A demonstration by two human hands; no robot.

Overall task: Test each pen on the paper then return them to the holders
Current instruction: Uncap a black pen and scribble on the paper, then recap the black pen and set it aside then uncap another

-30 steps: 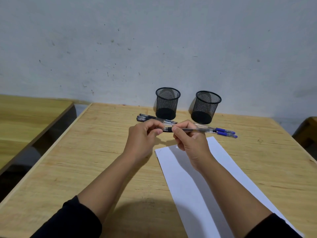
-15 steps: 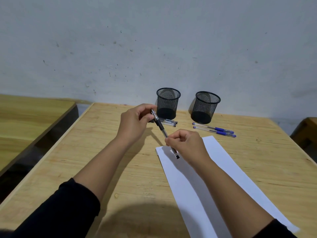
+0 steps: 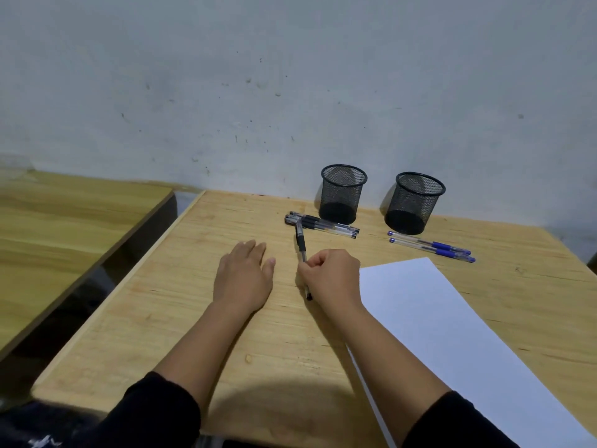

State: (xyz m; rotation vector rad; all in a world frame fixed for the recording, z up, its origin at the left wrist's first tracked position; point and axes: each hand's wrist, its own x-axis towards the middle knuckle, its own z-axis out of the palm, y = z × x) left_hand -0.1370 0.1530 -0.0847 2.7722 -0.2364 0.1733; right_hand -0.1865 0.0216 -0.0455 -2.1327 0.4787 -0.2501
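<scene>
My right hand (image 3: 331, 276) is closed around a black pen (image 3: 301, 244), which points away from me with its far end near the other black pens (image 3: 323, 224). Those lie in front of the left mesh holder (image 3: 341, 194). My left hand (image 3: 244, 276) rests flat on the wooden table (image 3: 193, 286), fingers together, holding nothing, just left of the pen. Two blue pens (image 3: 433, 247) lie in front of the right mesh holder (image 3: 413, 202). The white paper (image 3: 452, 324) lies to the right of my right hand. Both holders look empty.
A second wooden table (image 3: 64, 227) stands to the left across a dark gap. A grey wall rises directly behind the holders. A dark object shows at the right edge of the view.
My left hand let go of the pen and dropped flat onto the table. My right hand kept the pen and moved left off the paper. The view shifted left.
</scene>
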